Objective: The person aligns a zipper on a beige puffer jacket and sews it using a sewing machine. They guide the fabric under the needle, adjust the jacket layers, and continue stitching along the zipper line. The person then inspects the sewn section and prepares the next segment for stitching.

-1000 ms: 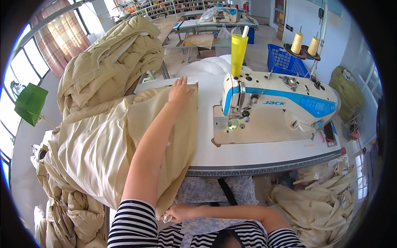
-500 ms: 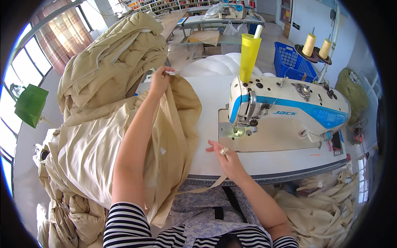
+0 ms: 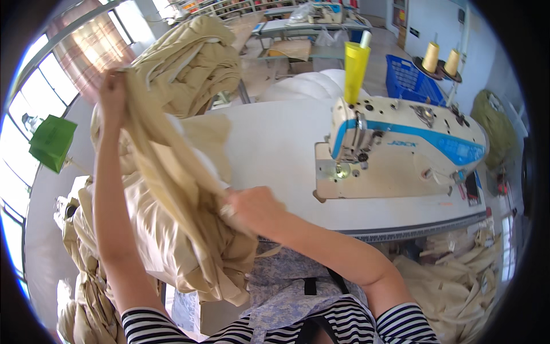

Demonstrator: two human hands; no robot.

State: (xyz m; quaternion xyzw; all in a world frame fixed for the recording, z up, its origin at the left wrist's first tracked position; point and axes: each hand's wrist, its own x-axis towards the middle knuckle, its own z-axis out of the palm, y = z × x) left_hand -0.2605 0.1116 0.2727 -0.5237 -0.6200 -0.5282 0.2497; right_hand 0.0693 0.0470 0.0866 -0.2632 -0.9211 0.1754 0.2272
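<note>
Left hand (image 3: 113, 94) closed around upper edge of tan fabric (image 3: 163, 163), held up high at left. Right hand (image 3: 252, 209) at fabric's lower side, blurred; cannot tell whether it grips or only touches. Fabric plain, smooth, faintly glossy; long folded band slants between hands, paler strip along one edge, lower part bunched in deep soft creases. Fabric sits at left end of white sewing table (image 3: 275, 155), spilling past front edge. Beyond: quilted tan heap (image 3: 197, 63) behind; white-and-blue sewing machine (image 3: 401, 135) well apart, right.
</note>
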